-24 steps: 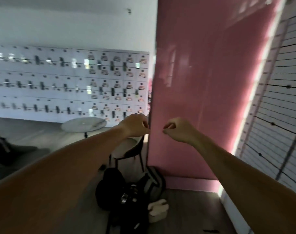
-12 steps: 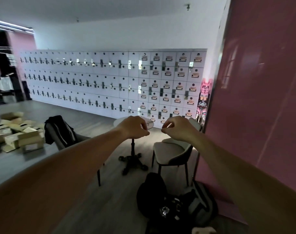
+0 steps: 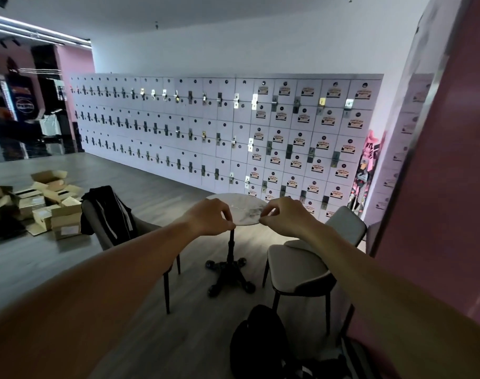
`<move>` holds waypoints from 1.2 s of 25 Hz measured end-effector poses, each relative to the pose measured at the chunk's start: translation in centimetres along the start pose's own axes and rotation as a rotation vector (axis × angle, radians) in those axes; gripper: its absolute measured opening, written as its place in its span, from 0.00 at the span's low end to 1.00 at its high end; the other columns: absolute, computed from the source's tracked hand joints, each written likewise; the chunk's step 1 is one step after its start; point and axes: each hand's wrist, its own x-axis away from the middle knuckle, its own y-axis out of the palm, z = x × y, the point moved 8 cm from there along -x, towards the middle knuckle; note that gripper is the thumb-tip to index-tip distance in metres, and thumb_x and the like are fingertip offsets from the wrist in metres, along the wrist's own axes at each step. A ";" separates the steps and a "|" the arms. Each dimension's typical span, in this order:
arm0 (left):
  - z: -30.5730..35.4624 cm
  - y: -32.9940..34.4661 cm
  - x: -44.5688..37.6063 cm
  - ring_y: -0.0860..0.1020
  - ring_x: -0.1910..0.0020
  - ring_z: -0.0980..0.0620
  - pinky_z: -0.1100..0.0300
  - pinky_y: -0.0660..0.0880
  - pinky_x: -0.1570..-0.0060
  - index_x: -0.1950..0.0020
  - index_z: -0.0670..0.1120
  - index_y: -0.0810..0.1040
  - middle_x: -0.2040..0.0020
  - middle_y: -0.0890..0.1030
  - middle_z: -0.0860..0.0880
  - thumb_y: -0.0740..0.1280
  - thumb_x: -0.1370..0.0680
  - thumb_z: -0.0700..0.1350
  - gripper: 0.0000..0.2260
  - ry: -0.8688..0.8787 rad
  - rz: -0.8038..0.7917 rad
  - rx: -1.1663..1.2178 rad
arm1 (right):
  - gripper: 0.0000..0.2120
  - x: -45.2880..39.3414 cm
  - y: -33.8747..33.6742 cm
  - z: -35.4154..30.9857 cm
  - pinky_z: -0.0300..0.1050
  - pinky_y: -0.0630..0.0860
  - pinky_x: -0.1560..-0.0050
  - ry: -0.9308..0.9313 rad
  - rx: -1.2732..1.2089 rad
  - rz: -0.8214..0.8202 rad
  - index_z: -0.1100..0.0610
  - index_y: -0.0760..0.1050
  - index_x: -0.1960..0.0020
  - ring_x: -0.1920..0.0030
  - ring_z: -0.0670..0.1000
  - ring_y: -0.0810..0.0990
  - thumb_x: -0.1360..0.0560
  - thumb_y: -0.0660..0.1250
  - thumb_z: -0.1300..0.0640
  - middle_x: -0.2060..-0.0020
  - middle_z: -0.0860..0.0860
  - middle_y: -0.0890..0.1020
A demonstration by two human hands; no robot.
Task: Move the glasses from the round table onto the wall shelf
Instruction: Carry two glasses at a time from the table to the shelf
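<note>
Fingers (image 3: 229,214) of both hands curl pinched, nothing discernible between them, before the round table (image 3: 244,207).

Round marble-topped table (image 3: 244,210) on black pedestal; faint glasses-like shape (image 3: 251,212) on top

A pale marbled top (image 3: 240,212) is borne on a dark metal pedestal (image 3: 230,265) above matt wood-grain flooring (image 3: 69,258).

Desk (image 3: 240,205): round top bare toward its far side; open floor beyond. Left flank: chair draped with jacket (image 3: 107,212). Right flank: empty chair (image 3: 301,265). Foreground floor: black backpack (image 3: 258,343). Far left: cardboard boxes (image 3: 41,203).
</note>
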 end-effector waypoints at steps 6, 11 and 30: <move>-7.7 1.1 -8.9 0.78 0.54 0.54 0.57 0.75 0.53 0.58 0.57 0.81 0.57 0.80 0.55 0.72 0.29 0.55 0.04 -0.039 -0.002 0.025 | 0.05 -10.9 4.8 1.3 0.40 0.71 0.60 0.003 0.015 -0.033 0.50 0.82 0.53 0.53 0.48 0.79 0.29 0.72 0.53 0.55 0.48 0.81; -15.5 1.1 -17.9 0.78 0.55 0.55 0.58 0.73 0.56 0.57 0.56 0.81 0.59 0.79 0.57 0.72 0.29 0.55 0.05 -0.027 -0.007 0.039 | 0.06 -21.8 9.3 1.1 0.44 0.76 0.56 0.038 0.026 -0.042 0.50 0.82 0.52 0.53 0.50 0.80 0.28 0.72 0.52 0.55 0.49 0.82; -29.7 5.2 -54.8 0.79 0.57 0.55 0.59 0.74 0.58 0.61 0.56 0.79 0.60 0.81 0.54 0.72 0.29 0.54 0.05 0.103 -0.123 0.061 | 0.02 -57.2 15.0 9.4 0.40 0.74 0.58 0.183 0.021 0.034 0.46 0.79 0.57 0.56 0.48 0.80 0.29 0.71 0.50 0.55 0.48 0.81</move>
